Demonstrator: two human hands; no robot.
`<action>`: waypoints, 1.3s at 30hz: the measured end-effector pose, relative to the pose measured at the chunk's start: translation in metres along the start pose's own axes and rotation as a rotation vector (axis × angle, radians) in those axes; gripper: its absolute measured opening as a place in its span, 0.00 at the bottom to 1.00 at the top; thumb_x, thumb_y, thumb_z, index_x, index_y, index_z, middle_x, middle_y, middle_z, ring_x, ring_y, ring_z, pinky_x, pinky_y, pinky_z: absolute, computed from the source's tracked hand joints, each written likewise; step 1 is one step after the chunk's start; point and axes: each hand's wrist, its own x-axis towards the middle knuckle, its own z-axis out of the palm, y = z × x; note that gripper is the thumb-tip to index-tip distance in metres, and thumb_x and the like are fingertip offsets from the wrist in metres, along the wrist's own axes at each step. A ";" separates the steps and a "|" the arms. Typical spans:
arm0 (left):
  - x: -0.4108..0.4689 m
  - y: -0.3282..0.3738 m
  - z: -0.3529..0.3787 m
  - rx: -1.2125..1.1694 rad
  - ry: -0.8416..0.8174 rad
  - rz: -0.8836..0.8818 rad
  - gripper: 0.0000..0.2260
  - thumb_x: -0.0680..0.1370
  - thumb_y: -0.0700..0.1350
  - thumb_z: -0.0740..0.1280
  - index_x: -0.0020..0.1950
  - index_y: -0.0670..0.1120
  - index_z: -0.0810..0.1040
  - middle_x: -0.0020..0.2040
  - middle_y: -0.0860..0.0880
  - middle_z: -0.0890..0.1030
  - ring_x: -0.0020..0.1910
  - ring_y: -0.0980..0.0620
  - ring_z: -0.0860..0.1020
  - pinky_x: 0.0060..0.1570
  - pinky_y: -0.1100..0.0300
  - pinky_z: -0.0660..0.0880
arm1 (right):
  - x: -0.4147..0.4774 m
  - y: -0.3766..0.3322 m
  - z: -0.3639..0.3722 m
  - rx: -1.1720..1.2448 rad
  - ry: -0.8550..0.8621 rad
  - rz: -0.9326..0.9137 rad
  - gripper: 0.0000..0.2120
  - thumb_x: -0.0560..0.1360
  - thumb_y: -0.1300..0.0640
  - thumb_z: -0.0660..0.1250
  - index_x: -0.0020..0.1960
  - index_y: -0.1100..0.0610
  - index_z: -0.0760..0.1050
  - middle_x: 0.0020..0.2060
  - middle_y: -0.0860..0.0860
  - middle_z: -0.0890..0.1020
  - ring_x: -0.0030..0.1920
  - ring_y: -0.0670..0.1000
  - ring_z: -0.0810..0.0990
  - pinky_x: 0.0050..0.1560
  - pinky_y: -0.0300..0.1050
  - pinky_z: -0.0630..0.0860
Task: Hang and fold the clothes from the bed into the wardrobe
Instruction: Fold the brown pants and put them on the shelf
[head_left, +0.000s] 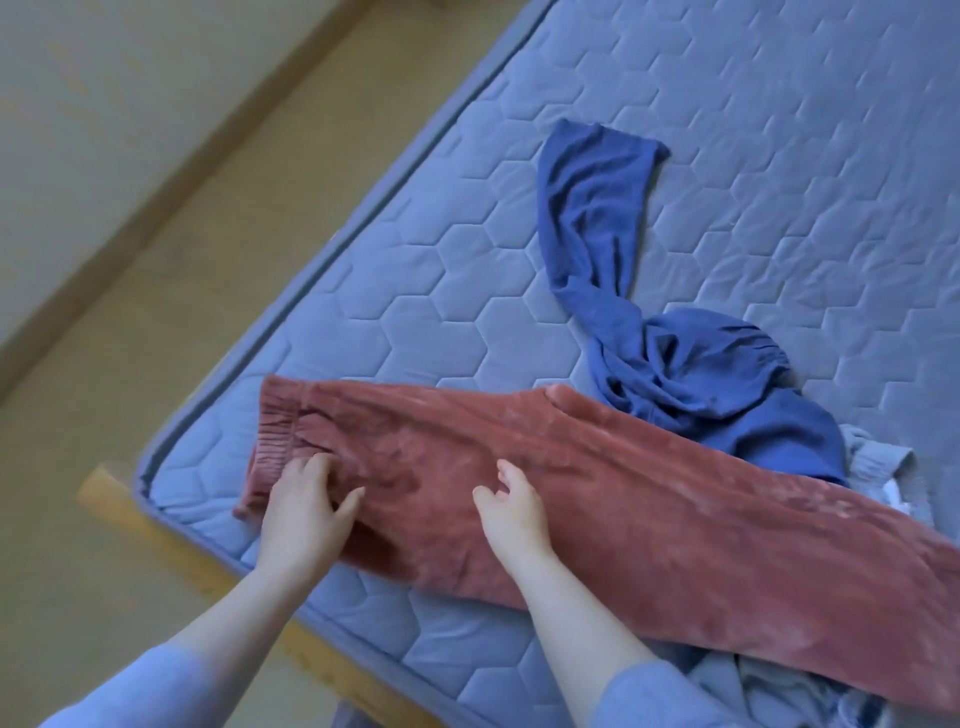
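A pair of rust-red corduroy trousers (623, 499) lies flat along the near edge of the quilted grey-blue mattress (779, 130), waistband at the left. My left hand (306, 506) rests on the fabric just below the waistband, fingers spread. My right hand (511, 509) lies on the trousers a little to the right, its fingers loosely bent and touching the cloth. Behind the red pair, a crumpled pair of blue trousers (670, 332) lies twisted, one leg stretched toward the far side.
A grey garment (872, 457) pokes out at the right between the blue and red trousers, and more grey cloth (748, 686) lies under the red leg at the bottom right. The wooden bed frame (171, 530) borders the mattress; tan floor (182, 260) lies to the left.
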 end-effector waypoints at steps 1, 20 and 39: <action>0.005 -0.006 -0.005 0.019 0.047 0.002 0.18 0.70 0.48 0.76 0.54 0.43 0.76 0.51 0.42 0.75 0.53 0.39 0.75 0.53 0.47 0.72 | 0.001 -0.001 0.005 -0.014 0.003 0.018 0.28 0.76 0.56 0.64 0.75 0.55 0.64 0.70 0.54 0.72 0.69 0.53 0.72 0.71 0.49 0.66; 0.067 -0.044 -0.031 -0.397 -0.260 -0.366 0.26 0.57 0.58 0.78 0.50 0.47 0.80 0.47 0.48 0.84 0.51 0.46 0.81 0.50 0.54 0.76 | 0.010 -0.003 0.034 0.033 0.008 0.134 0.31 0.76 0.54 0.66 0.77 0.52 0.60 0.73 0.52 0.67 0.72 0.51 0.67 0.74 0.48 0.62; -0.063 0.184 0.004 -0.509 -0.402 0.127 0.31 0.57 0.64 0.74 0.50 0.46 0.74 0.43 0.51 0.82 0.44 0.53 0.80 0.46 0.57 0.77 | -0.054 0.058 -0.142 0.506 0.236 0.106 0.12 0.80 0.61 0.62 0.61 0.53 0.75 0.54 0.50 0.80 0.56 0.52 0.80 0.55 0.51 0.80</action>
